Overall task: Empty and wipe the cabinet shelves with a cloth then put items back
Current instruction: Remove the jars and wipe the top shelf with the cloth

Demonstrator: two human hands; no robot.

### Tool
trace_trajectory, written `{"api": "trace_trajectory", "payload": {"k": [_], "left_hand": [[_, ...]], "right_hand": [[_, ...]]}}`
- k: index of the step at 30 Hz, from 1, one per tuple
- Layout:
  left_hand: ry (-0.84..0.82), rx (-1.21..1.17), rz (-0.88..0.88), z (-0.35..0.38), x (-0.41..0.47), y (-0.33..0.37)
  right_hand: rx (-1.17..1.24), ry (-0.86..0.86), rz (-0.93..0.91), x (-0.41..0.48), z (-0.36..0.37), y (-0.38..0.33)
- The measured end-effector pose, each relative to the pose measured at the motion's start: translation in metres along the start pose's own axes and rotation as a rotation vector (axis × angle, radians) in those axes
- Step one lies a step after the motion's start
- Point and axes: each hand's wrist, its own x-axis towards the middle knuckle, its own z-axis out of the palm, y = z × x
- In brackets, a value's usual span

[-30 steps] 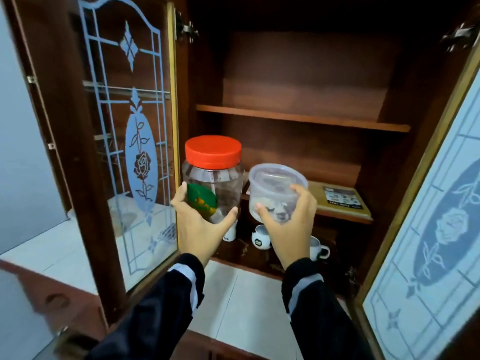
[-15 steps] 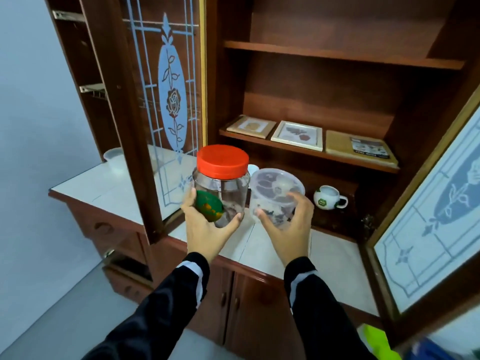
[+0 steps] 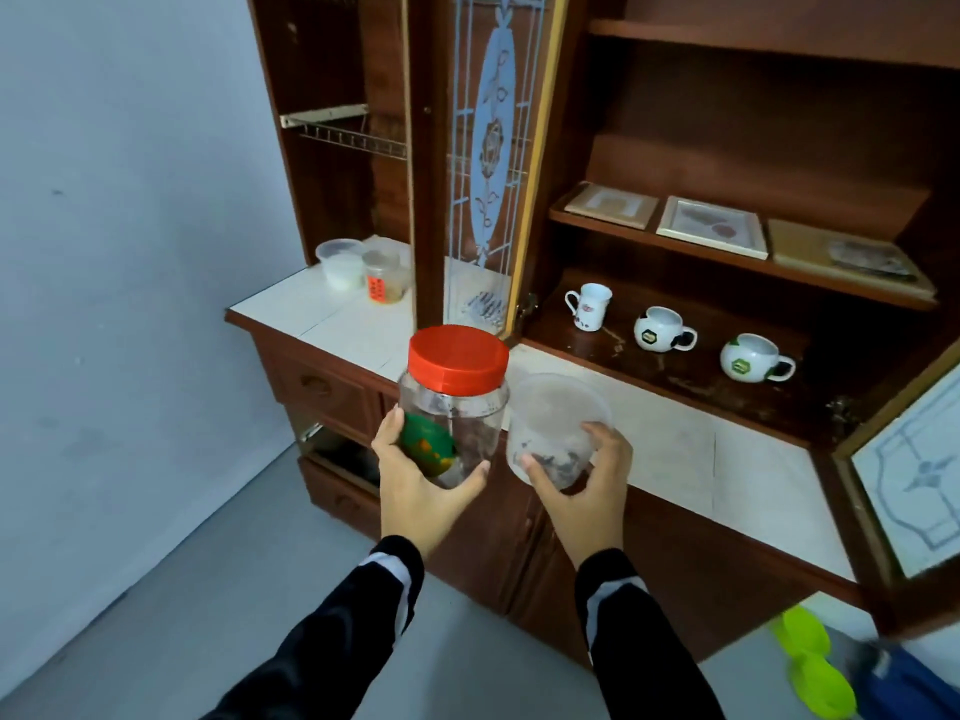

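My left hand (image 3: pixel 415 485) grips a clear plastic jar with a red lid (image 3: pixel 457 402) and a green label, held upright in front of the counter edge. My right hand (image 3: pixel 576 485) holds a round clear plastic tub (image 3: pixel 556 423) with dark bits at its bottom, just right of the jar. Both are outside the wooden cabinet (image 3: pixel 727 116), whose two glass doors stand open. On the lowest shelf stand a white mug (image 3: pixel 589 306) and two round football-pattern mugs (image 3: pixel 662 330) (image 3: pixel 753 358). Three flat frames (image 3: pixel 711 226) lie on the shelf above. No cloth is in view.
A white tiled counter (image 3: pixel 670 454) runs below the cabinet. At its far left stand a white tub (image 3: pixel 340 262) and a small jar with an orange label (image 3: pixel 382 275). The left glass door (image 3: pixel 488 163) juts out above the jar. A drawer below is ajar. Green and blue objects (image 3: pixel 815 667) lie on the floor at right.
I have stepped back from the cabinet, carrying the jar and the tub out and down to counter-edge height. More of the shelves, counter and floor has come into view.
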Motion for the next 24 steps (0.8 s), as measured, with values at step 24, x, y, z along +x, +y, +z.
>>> {"api": "trace_trajectory", "payload": {"k": [24], "left_hand": [[0.192,0.133,0.000,-0.230,0.123,-0.091]], "right_hand": [[0.170,-0.227,-0.009,-0.027,0.255,-0.113]]}}
